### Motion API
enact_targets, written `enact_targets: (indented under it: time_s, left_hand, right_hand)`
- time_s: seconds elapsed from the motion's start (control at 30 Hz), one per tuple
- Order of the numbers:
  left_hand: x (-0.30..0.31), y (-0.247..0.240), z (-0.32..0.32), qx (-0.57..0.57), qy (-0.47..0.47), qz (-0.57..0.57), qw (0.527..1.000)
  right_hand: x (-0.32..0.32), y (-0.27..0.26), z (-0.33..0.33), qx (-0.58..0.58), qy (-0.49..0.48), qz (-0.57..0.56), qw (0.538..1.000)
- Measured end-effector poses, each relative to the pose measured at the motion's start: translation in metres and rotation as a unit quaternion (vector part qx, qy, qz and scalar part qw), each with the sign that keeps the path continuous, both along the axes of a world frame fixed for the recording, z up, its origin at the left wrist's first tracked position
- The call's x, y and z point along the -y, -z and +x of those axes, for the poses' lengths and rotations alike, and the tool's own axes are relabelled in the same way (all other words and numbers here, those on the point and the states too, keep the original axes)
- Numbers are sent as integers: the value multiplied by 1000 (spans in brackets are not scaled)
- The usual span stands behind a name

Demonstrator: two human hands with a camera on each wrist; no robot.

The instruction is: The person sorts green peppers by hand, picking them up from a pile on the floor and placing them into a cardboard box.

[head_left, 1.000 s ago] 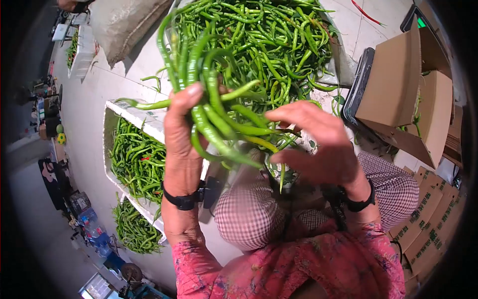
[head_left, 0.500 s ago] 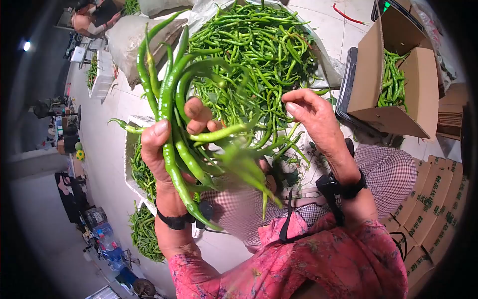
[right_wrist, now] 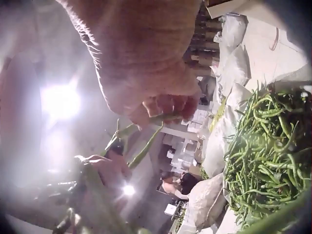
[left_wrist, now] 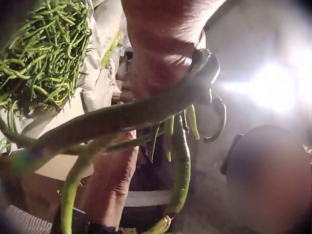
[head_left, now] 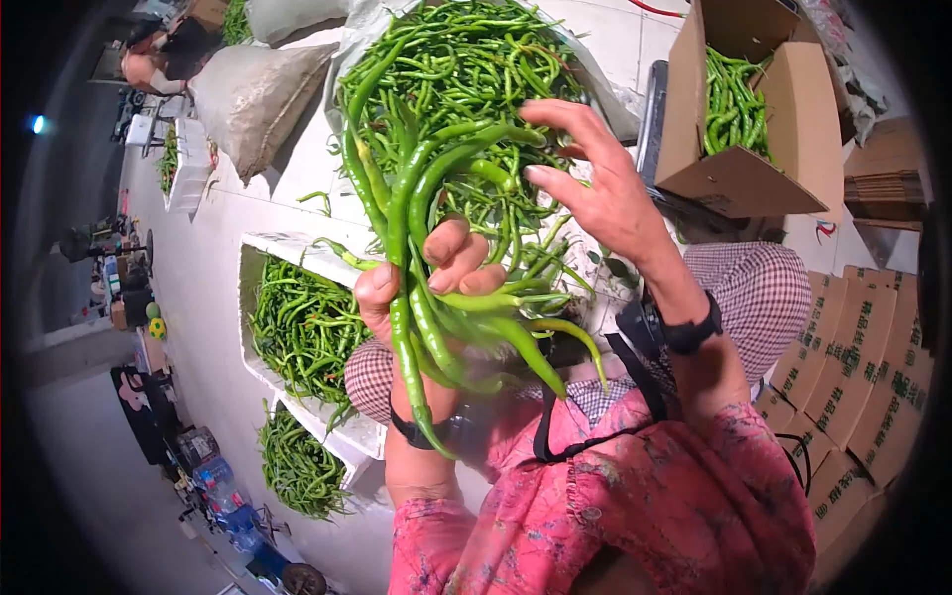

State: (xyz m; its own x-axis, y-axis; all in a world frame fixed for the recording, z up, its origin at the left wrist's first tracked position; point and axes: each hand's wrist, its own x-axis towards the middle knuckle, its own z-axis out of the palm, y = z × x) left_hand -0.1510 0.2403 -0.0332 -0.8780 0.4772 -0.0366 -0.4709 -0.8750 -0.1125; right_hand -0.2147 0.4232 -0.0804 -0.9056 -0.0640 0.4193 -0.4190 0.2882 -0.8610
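– Up in the middle, what is the left hand [head_left: 426, 288] holding?

– A bunch of long green peppers [head_left: 412, 208]. Its grip is closed round the bunch, with the thumb on one side and the fingers curled on the other. The bunch is held up in front of the person, above the lap. The pointed ends hang down past the wrist.

– And the right hand [head_left: 600, 193]?

– Its fingers are spread and reach to the top ends of the bunch. One pepper end lies between the thumb and a finger. I cannot tell if that grip pinches it or only touches it.

– What boxes can you see?

– A brown cardboard box [head_left: 754, 174] stands open at the top right, with green peppers lying inside it. A white foam box [head_left: 288, 253] on the left is full of green peppers too. More peppers [head_left: 297, 466] lie just below it, but I cannot tell what holds them.

– What is behind the hands?

– A big heap of peppers [head_left: 466, 59] lies on a pale sheet [head_left: 605, 94]. A grey sack [head_left: 253, 89] lies just beside it.

– Any words to read?

– Some flat cardboard boxes [head_left: 858, 367] are stacked on the right. They have green print on them, but it is too small to read.
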Motion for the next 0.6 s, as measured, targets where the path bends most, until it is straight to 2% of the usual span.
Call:
enact_targets:
  time_s: [0.07, 0.1, 0.13, 0.17, 0.2, 0.27, 0.3, 0.33, 0.53, 0.6]
  left_hand:
    - [-6, 8, 5, 23, 12, 12, 1000]
    - [-7, 16, 4, 23, -6, 2, 1000]
    - [-8, 21, 3, 23, -26, -9, 999]
    - [-9, 22, 9, 31, 13, -2, 999]
    - [-9, 27, 10, 40, 10, -23, 999]
    - [-6, 45, 12, 73, 15, -55, 996]
    - [-5, 50, 14, 122, 25, -48, 991]
    - [-6, 56, 15, 123, 19, -98, 987]
    - [-2, 87, 12, 145, -47, -225, 962]
    - [-1, 90, 11, 121, -36, -224, 966]
  right_hand:
    - [-7, 6, -4, 92, -134, -75, 984]
    - [-5, 4, 0, 153, -155, -149, 965]
    - [-9, 6, 1, 158, -159, -148, 963]
    - [-17, 11, 1, 181, -158, -85, 967]
    - [-25, 13, 1, 203, -155, -20, 967]
    - [-41, 10, 3, 275, -240, 23, 931]
    - [-45, 15, 4, 329, -263, -36, 906]
    - [-47, 18, 5, 381, -285, -94, 875]
    - [-50, 19, 20, 477, -299, -146, 814]
    - [-48, 23, 23, 478, -299, -175, 807]
